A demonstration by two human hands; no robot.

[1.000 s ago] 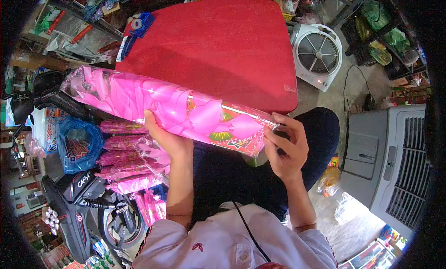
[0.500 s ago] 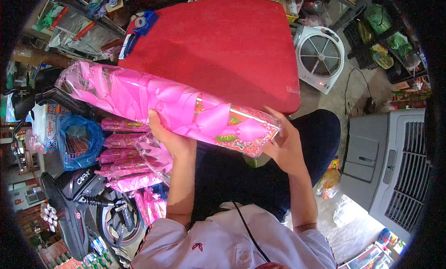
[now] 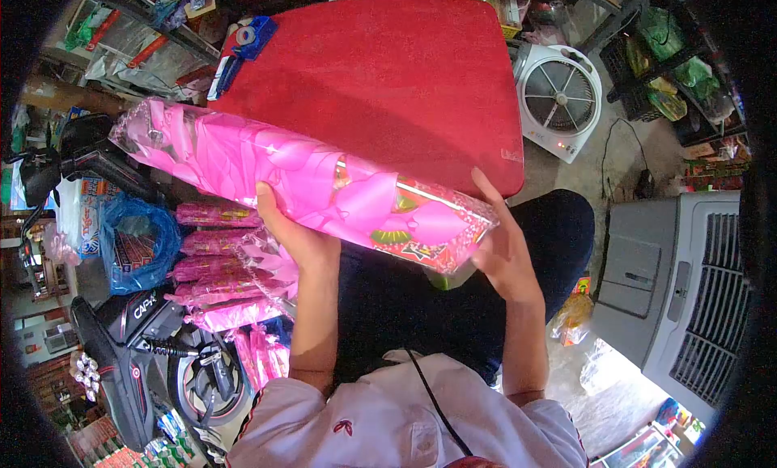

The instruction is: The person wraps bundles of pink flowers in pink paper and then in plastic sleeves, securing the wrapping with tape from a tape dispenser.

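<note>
Left hand [image 3: 301, 243]: clamped on long pink package in clear plastic [image 3: 303, 181] — only thumb visible.
Right hand [image 3: 508, 254]: thumb, fingers apart — at package's end.
Beyond: red round-cornered tabletop [image 3: 388, 80].

Glare streaks the pink package [image 3: 312, 181]; fisheye edges curve into black.

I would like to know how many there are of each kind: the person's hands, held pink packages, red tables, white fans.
Left hand and right hand: 2
Held pink package: 1
Red table: 1
White fan: 1
Total: 5
</note>
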